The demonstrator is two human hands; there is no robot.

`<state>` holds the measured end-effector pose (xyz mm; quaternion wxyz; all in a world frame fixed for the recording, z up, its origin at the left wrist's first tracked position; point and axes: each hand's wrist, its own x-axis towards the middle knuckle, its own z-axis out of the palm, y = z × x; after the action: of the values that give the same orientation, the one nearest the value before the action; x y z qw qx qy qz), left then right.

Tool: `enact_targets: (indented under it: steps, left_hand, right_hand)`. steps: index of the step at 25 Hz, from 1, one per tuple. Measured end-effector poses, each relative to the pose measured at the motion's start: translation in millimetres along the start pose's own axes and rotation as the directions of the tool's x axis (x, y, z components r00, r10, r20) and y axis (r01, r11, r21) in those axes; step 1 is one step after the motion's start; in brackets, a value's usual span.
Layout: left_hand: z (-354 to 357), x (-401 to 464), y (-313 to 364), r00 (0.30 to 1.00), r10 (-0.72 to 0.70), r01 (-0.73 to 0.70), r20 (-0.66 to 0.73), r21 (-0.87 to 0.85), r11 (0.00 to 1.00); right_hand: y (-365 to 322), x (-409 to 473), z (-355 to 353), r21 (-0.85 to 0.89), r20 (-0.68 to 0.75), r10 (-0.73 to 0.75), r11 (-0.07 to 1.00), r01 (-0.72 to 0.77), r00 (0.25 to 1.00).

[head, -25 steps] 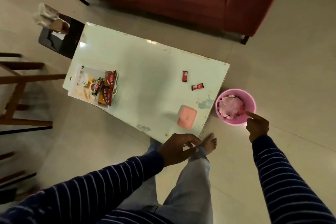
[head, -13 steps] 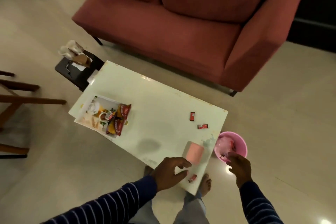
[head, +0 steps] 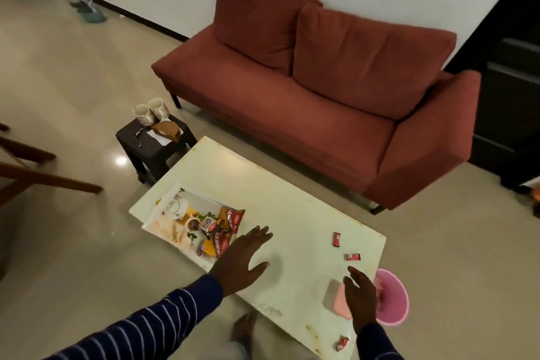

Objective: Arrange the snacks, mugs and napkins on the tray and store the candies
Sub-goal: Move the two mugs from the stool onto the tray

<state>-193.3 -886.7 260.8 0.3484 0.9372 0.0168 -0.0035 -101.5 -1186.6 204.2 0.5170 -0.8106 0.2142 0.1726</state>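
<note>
A printed tray lies at the left end of the white table with red and yellow snack packets in it. My left hand hovers spread open just right of the tray, holding nothing. My right hand reaches open over a pink box near the table's right end. Three red candies lie on the table: one, another, and a third at the near corner. Two mugs and a brown napkin holder stand on a dark stool.
A pink bucket stands on the floor by the table's right end. A red sofa runs behind the table. Wooden chair legs stick in from the left. My bare foot is on the floor below the table's near edge.
The view has lifted and pulled back. My right hand came away from the pink bucket to above the pink box. My left hand moved from the near table corner toward the tray and spread open.
</note>
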Motion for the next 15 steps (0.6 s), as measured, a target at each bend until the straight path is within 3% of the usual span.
enact_targets:
  steps: [4, 9, 15]
  left_hand:
    - [-30.5, -7.0, -25.5, 0.989, -0.064, 0.096, -0.134, 0.241, 0.966]
    - [-62.6, -0.5, -27.4, 0.966, -0.192, 0.245, -0.173, 0.379, 0.892]
    - [-108.9, -1.4, -30.9, 0.936, -0.208, 0.312, -0.282, 0.396, 0.864]
  right_hand:
    - [-31.7, -33.4, 25.5, -0.219, -0.044, -0.244, 0.948, 0.229, 0.969]
    - [-71.0, -44.7, 41.0, -0.478, 0.041, -0.595, 0.694, 0.539, 0.803]
    - [-111.1, -63.7, 83.4, -0.564, 0.1, -0.692, 0.552, 0.614, 0.715]
